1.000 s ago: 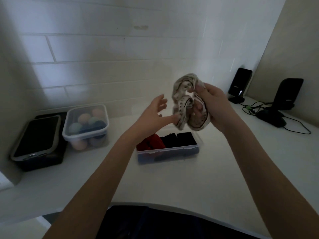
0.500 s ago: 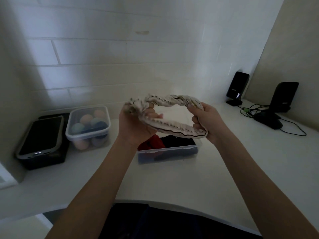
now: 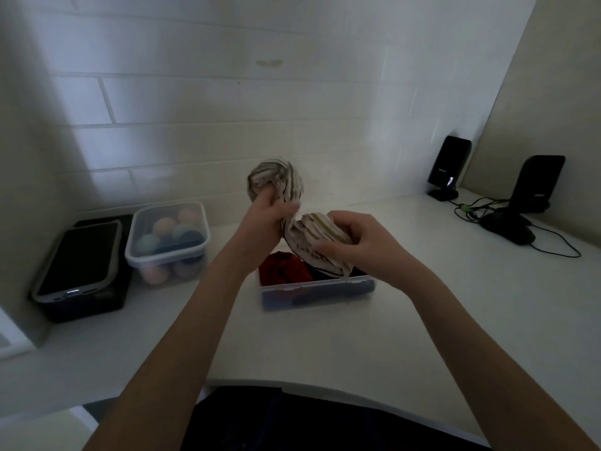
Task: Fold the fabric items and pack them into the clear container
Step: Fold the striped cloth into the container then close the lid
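a: what are the hands doing?

b: both are on one striped cloth (image 3: 294,219), held up in the air. the left hand (image 3: 265,219) has its fingers curled round the middle of it, so one bunched end sticks up above that fist. the right hand (image 3: 353,244) is cupped over the other end, thumb and fingers pinching it just beside the left hand

a: and the clear box?

b: the clear box (image 3: 317,288) sits on the counter (image 3: 325,336) right under the hands, a little nearer the right one. a red cloth (image 3: 281,268) is already in it below the left hand, with dark cloth (image 3: 325,275) beside that under the right hand

a: so what could go wrong?

b: i'd say the striped piece looks twisted more than folded. if either hand loosens, the bunch could spring open and it won't go in tidily. the free space looks tight too, so pushing it down might drag the red one out of shape

a: anything close enough to knock?

b: a lidded tub of coloured balls (image 3: 167,239) stands out past the left hand, and a black stand with cables (image 3: 520,222) lies well off past the right hand. neither seems at risk
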The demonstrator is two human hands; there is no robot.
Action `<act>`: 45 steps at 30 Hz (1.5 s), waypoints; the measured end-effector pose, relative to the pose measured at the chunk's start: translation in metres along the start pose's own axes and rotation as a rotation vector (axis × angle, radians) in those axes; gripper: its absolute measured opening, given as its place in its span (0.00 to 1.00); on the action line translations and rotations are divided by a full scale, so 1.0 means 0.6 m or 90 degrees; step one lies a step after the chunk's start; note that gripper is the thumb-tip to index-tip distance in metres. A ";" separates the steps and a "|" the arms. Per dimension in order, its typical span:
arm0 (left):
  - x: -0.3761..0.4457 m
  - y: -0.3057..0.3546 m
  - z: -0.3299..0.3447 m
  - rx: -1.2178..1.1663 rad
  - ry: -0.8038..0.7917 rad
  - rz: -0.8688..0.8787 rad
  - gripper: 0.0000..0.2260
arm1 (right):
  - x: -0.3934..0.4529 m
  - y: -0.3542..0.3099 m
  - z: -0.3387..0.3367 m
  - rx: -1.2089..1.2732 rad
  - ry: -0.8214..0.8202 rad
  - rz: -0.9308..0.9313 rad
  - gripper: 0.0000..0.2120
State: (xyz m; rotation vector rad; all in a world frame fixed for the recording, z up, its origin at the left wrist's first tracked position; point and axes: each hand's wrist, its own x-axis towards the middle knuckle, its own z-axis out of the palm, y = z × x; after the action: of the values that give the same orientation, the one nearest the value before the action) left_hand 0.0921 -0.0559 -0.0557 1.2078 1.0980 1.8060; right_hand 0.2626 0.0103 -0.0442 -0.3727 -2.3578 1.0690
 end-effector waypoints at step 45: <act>-0.019 -0.015 0.028 0.766 -0.199 -0.106 0.24 | 0.017 0.056 -0.051 -0.483 -0.170 0.212 0.24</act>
State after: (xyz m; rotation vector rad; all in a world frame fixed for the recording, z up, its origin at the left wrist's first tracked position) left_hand 0.1127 -0.0577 -0.0645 1.8574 2.0861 0.6670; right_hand 0.2724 0.0553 -0.0492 -0.9678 -2.9541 0.3065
